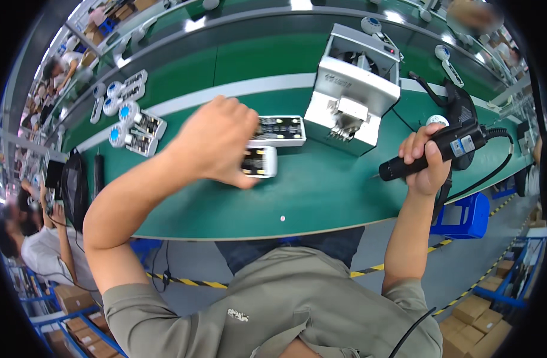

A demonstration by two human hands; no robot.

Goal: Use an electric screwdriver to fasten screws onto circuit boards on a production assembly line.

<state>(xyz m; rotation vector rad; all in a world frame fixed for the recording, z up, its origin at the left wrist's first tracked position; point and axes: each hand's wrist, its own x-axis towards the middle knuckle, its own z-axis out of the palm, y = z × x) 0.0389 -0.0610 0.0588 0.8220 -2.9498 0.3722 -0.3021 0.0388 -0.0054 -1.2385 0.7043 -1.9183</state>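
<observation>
My left hand (217,140) is closed over the left ends of two white elongated device housings lying side by side on the green table. The farther housing (280,142) and the nearer housing (270,162) both have open tops with dark circuit boards inside. The hand hides their left ends. My right hand (427,160) is wrapped round a black corded electric screwdriver (458,141), held above the table with its tip pointing left. Between the hands, a little farther off, stands a silver metal screw feeder (351,107).
Several white devices with round, blue-centred heads (128,111) lie at the left. A conveyor (249,56) runs along the back. A black bag (75,185) and black handle (98,173) sit at the left edge. A blue stool (467,218) stands at right. Co-workers (53,250) sit at left.
</observation>
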